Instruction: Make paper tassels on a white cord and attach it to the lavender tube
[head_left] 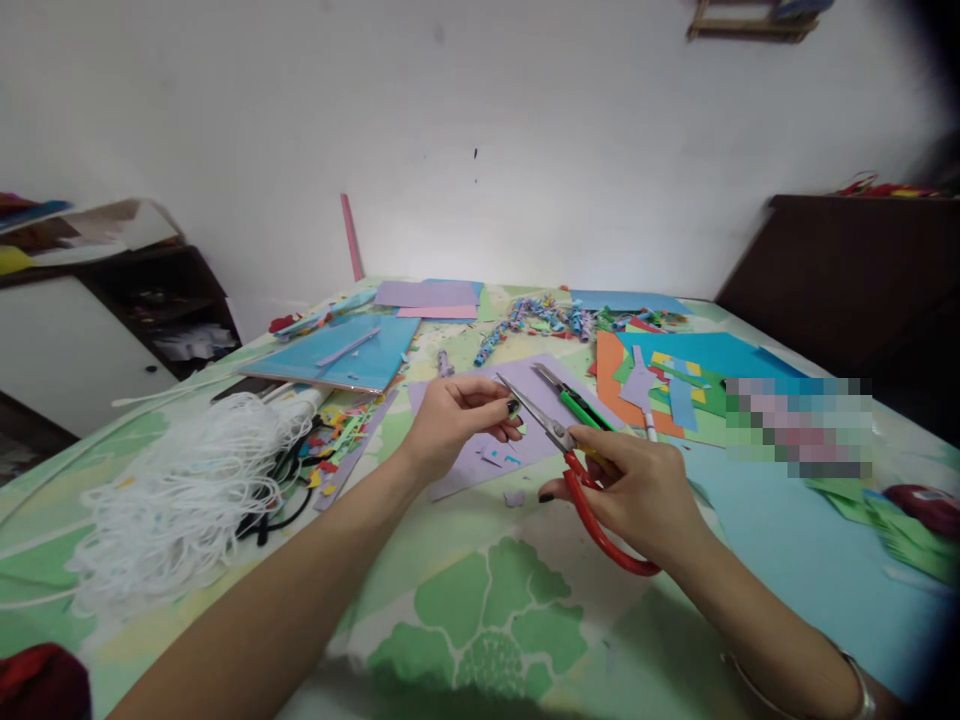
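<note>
My right hand [637,490] grips a pair of scissors [559,435] with red handles, their metal blades pointing up and left. A bit of yellow shows under its fingers; I cannot tell what it is. The fingers of my left hand [465,415] are pinched together beside the blade tips. Whatever they hold, if anything, is too small to name. Below both hands lies a sheet of purple paper [457,478] with small blue and purple scraps. A green utility knife [581,405] rests on that sheet, just beyond the scissors.
At left is a tangled heap of white cord [187,490], near a blue folder-like sheet [337,350]. Coloured paper scraps [675,385] and a light blue sheet [795,560] lie at right. Rolled paper beads [540,318] sit farther back, before the wall.
</note>
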